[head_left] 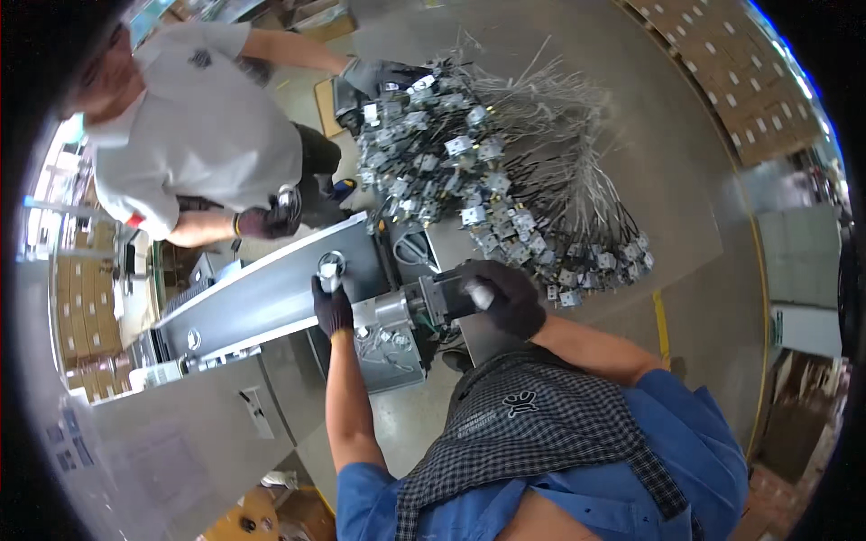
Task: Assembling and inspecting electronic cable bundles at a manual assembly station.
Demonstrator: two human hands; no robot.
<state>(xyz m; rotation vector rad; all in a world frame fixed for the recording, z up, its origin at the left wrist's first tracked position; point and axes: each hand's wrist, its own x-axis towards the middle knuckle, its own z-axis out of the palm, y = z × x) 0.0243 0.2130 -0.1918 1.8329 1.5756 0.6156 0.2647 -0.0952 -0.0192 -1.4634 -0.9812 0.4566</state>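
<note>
At the left end of the belt [262, 298] you have a small round piece [194, 340] lying near the edge. Beyond the far edge stands a co-worker [203, 126], whose near hand [269, 219] holds a round metal piece [288, 198] close to the body, perhaps to look it over.

Your left grip [335, 308] is over the right end of the belt, likely so that the silver part [331, 270] stays at an easy angle; its fingers are narrowed around that part, but you cannot tell whether the part touches the belt. Just right of it, the metal cylinder [393, 308] lies sideways between your hands, above a tray [390, 375] of small wired parts.

Your right grip [507, 296] curls at the cylinder's right end, perhaps to steady things there. A blurred pale piece [479, 294] shows at its fingers; how tightly they close on it, you cannot tell.

Farther over, the pile [424, 162] of wired metal boxes covers the surface [450, 249] up to its left edge, with wires trailing rightward, presumably to keep the boxes within reach.
</note>
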